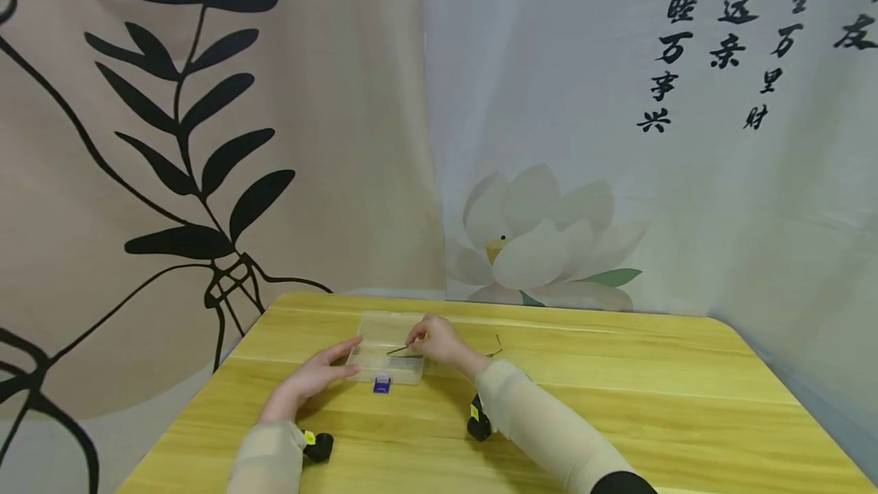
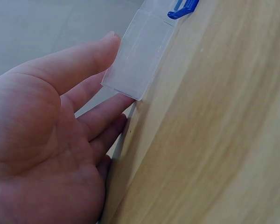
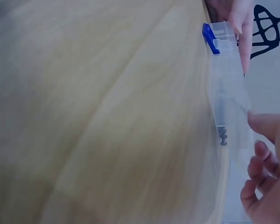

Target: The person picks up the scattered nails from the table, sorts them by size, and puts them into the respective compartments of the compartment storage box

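Note:
A clear plastic compartment box [image 1: 366,369] lies on the table with its lid raised at the back. Its blue latch [image 1: 382,384] sticks out at the front. My left hand [image 1: 317,376] holds the box's left end between thumb and fingers. Over the right half of the box, my right hand [image 1: 439,340] pinches a thin dark rod [image 1: 396,351] between thumb and fingertips, and the rod slants down to the left. Several small dark screws [image 3: 222,136] show in the end compartment in the right wrist view.
Thin bent dark pieces [image 1: 498,343] lie on the wooden table [image 1: 652,395], right of the box and close to my right wrist. A printed cloth [image 1: 357,136] hangs behind the table's far edge.

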The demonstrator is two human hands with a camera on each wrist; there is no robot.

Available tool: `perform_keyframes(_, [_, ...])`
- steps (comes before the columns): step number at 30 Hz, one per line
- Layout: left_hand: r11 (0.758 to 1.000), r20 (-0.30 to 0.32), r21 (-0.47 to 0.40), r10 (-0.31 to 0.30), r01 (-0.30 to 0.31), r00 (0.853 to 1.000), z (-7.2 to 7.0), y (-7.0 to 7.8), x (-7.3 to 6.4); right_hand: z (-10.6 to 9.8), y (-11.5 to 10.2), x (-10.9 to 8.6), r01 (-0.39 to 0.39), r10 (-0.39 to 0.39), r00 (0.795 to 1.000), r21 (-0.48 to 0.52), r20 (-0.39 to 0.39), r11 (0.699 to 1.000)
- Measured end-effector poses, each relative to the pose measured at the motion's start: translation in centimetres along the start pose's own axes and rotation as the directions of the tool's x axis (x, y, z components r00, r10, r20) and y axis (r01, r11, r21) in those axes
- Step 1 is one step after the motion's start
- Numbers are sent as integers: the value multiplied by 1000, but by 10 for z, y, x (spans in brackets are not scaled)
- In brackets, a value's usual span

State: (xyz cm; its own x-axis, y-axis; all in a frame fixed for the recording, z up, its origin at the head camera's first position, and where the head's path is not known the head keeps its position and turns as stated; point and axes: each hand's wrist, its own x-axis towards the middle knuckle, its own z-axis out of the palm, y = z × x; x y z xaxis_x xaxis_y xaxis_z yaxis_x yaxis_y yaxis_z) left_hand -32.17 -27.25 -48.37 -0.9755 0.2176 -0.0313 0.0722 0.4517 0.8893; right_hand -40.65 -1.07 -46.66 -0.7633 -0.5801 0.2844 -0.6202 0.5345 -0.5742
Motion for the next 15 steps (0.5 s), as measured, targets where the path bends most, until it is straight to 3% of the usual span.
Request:
perform_keyframes(7, [1000, 10, -10, 8, -8, 1000, 5, 2, 2, -2, 1, -3, -16, 15, 1000, 23, 22, 1000])
perform_keyframes(15, [1000, 29, 7, 11, -12, 1000, 0, 3, -1, -24, 3, -5, 16, -16, 1000, 34, -1, 999])
